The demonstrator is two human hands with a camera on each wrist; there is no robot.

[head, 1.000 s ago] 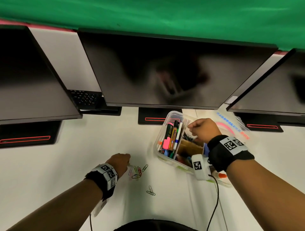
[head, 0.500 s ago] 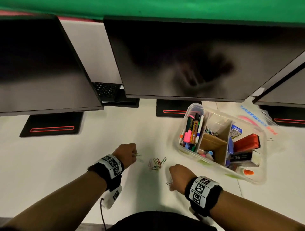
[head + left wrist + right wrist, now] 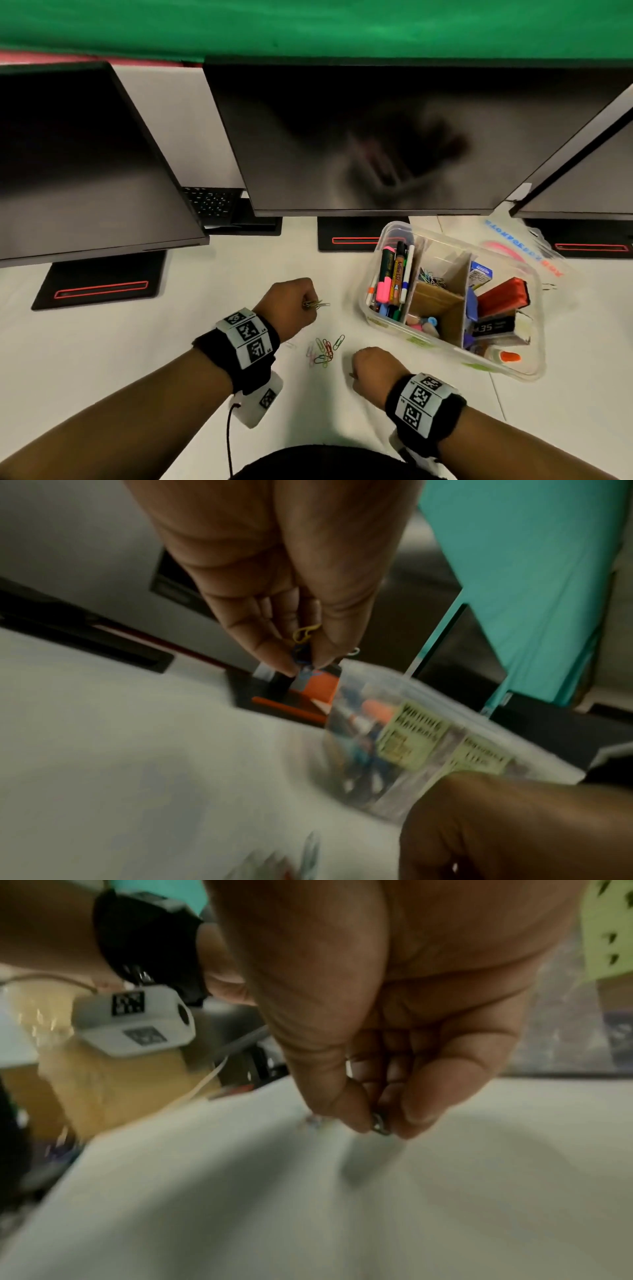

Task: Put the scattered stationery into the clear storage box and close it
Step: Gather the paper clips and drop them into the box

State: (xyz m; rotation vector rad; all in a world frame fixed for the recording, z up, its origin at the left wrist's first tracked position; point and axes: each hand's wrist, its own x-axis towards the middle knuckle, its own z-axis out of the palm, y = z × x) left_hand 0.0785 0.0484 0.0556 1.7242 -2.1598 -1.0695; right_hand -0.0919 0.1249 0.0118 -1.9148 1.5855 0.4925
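The left hand (image 3: 286, 305) is pinching a few paper clips (image 3: 317, 304) above the white table (image 3: 137, 342); the right hand (image 3: 371, 370) is pinching one dark clip (image 3: 378, 1125) near the front edge. The clear storage box (image 3: 513, 371) is sitting open toward the back right, loose clips (image 3: 325, 351) lying between the hands

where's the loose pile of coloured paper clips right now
In the head view, the loose paper clips lie on the white desk between the left hand and right hand, left of the clear storage box.

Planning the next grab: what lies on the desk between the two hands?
In the head view, a small heap of coloured paper clips lies between the left hand and right hand.
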